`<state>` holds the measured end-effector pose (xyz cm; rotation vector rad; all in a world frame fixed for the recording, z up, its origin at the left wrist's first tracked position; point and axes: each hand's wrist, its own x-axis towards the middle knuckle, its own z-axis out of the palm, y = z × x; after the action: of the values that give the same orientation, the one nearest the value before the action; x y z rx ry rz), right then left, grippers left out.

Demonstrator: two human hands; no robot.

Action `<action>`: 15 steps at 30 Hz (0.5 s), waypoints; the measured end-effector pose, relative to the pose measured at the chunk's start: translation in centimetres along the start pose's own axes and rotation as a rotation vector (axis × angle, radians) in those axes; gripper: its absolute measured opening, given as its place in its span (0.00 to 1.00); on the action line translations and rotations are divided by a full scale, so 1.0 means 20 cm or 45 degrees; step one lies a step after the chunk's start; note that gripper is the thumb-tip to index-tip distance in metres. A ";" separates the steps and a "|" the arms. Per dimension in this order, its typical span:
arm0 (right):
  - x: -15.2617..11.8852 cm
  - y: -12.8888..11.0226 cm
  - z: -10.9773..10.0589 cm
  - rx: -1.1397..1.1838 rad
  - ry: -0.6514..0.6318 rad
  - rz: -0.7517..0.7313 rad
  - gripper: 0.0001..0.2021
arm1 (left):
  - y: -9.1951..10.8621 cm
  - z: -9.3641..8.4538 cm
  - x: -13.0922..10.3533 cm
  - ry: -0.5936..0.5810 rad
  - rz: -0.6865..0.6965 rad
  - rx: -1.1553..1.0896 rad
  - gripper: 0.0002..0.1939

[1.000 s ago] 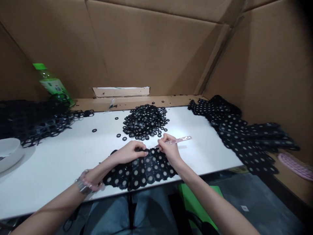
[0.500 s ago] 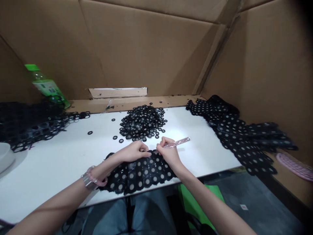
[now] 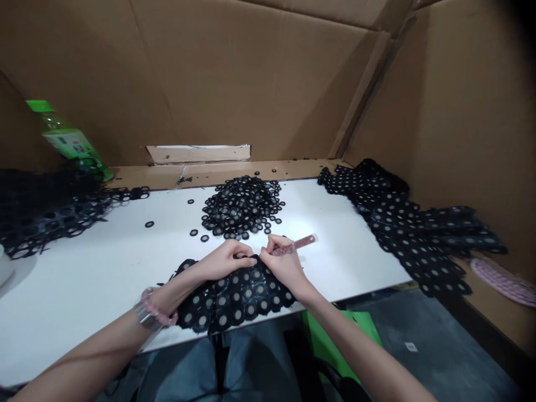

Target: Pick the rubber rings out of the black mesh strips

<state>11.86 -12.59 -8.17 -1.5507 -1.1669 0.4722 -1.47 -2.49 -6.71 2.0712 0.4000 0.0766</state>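
Note:
A black sheet with pale round dots [image 3: 247, 293] lies at the front edge of the white table. My left hand [image 3: 228, 259] pinches its upper edge between thumb and fingers. Close beside it, my right hand [image 3: 285, 262] grips a clear pinkish pen-like tool [image 3: 295, 245], whose back end points up to the right. The tool's tip is hidden at the sheet's edge by my fingers. Beyond my hands sits a heap of small black rings with pale centres [image 3: 240, 206].
Black netting [image 3: 54, 209] and a green bottle [image 3: 73, 142] are at the left, near a white bowl [image 3: 5, 268]. More dotted black sheets [image 3: 397, 223] spread at the right, by a pink checked item [image 3: 502, 282]. Cardboard walls [image 3: 251, 78] surround the white table [image 3: 104, 279].
The whole view has shifted slightly. My right hand has moved a little closer to my left hand along the sheet's edge, and the tool has tilted slightly. Both hands keep their grip.

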 end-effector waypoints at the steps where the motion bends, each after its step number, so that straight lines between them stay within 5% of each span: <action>1: 0.00 0.00 0.01 -0.039 -0.014 -0.031 0.12 | -0.01 0.00 0.00 -0.001 0.003 -0.030 0.16; 6: 0.00 0.01 0.01 -0.042 -0.045 -0.071 0.12 | -0.01 0.01 -0.01 -0.005 0.006 -0.077 0.16; 11: 0.02 0.05 -0.03 0.584 0.170 0.242 0.12 | 0.06 -0.02 0.00 0.025 -0.016 0.146 0.09; 15: 0.02 0.05 -0.04 0.732 0.318 0.257 0.14 | 0.12 -0.02 0.06 -0.042 -0.173 0.301 0.09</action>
<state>13.08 -12.64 -8.76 -1.1816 -0.6093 0.6596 0.17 -2.79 -4.57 2.2675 0.5499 -0.0906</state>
